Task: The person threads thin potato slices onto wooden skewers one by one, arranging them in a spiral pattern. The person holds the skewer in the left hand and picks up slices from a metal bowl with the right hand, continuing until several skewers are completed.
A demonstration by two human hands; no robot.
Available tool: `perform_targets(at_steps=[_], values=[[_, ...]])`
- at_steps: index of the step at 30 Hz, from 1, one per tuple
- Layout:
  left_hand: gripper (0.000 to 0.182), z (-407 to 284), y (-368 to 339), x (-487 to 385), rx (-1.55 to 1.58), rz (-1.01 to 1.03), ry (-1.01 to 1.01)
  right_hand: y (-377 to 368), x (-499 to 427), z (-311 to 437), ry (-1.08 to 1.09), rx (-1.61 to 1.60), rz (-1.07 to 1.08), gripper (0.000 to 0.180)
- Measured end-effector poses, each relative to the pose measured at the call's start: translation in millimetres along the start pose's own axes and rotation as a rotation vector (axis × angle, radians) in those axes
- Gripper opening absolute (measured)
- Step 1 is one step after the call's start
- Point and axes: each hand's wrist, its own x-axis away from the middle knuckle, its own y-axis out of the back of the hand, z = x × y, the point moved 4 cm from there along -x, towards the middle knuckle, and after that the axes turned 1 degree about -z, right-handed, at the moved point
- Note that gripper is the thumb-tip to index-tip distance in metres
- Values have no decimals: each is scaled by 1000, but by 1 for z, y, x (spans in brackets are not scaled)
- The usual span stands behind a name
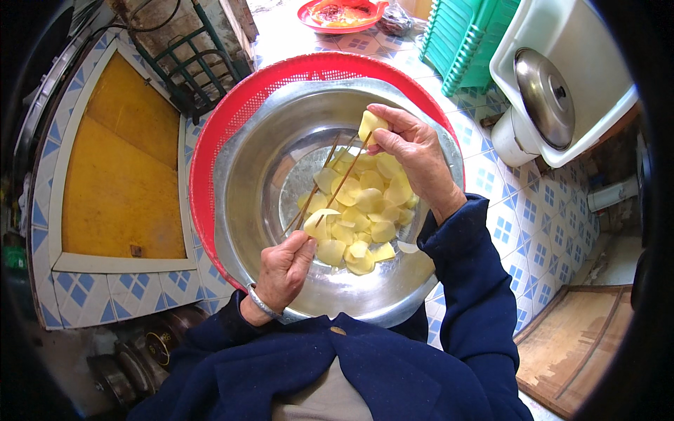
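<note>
Several thin wooden skewers [343, 182] fan up and away from my left hand [287, 266], which grips their near ends. One pale yellow slice [318, 225], apparently potato, is at the lower part of a skewer, just above that hand's fingers. My right hand [421, 155] pinches another slice [369, 124] at the far tip of one skewer; whether the tip pierces it I cannot tell. Beneath both hands, a heap of loose slices [371, 181] lies in a wide stainless steel basin [253, 173].
The basin sits in a red perforated plastic basket [208, 194]. Beyond are a red tray [339, 26] and stacked green plastic baskets [463, 39]. On the right, a metal lid [545, 97] rests in a white tub [595, 68]. A yellow cabinet door [124, 168] stands left.
</note>
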Motion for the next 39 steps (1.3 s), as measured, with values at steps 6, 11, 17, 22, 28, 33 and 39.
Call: perform_targets(at_steps=[6,11,17,22,28,33,39], values=[[11,3,-1,-2,97,14,22,1,0,3,-10,-7,13,34],[10,2,-1,-2,225,24,61,5,-1,7,17,-97,-44,34],[10,2,0,-1,200,32,35,7,-1,7,48,-98,-65,34],[10,3,0,-1,168,27,37,7,-1,8,63,-108,-56,35],[10,3,0,-2,146,23,25,8,-1,8,63,-137,-43,37],[9,3,1,-1,149,20,31,10,-1,10,95,-90,-33,35],[10,3,0,-1,109,26,22,11,-1,4,52,-142,-45,31]])
